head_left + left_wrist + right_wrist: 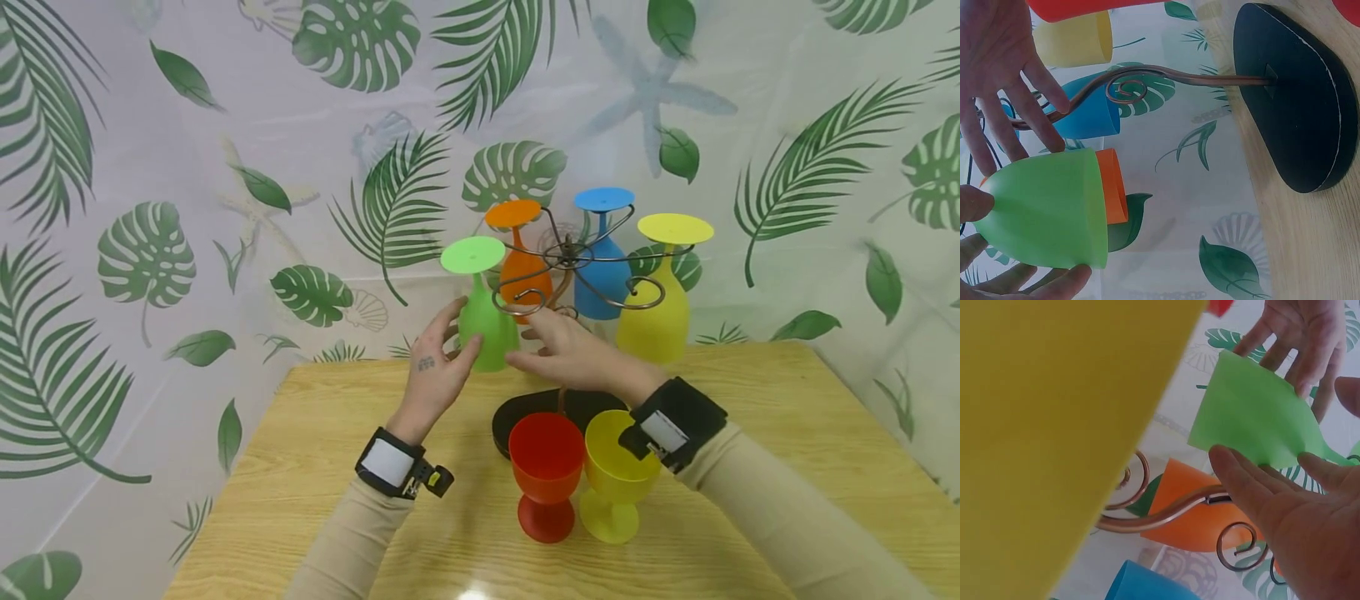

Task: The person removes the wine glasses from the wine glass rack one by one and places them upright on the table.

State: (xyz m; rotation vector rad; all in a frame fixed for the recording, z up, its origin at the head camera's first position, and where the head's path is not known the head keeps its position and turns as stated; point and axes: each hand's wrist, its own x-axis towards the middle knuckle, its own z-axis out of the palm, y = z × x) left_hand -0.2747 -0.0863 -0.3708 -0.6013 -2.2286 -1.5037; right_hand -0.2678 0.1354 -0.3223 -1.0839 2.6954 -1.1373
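Observation:
A green goblet [491, 337] is upside down at the left of a curled metal rack [567, 252]; whether its stem sits in a loop, I cannot tell. My left hand [437, 371] is at the goblet's left side, its loosely spread fingers [1072, 282] by the bowl and its thumb in front. From the right, my right hand [573, 346] touches the bowl with extended fingers [1225, 464], the thumb standing off it. Behind, an orange goblet [517, 271], a blue goblet [600, 279] and a yellow goblet [660, 325] hang upside down on the rack.
The rack's black base [513, 417] rests on the wooden table [337, 433]. In front of it, a red goblet [547, 467] and another yellow goblet [611, 467] stand upright, close under my right wrist. A leaf-patterned wall covering [240, 275] rises behind the table.

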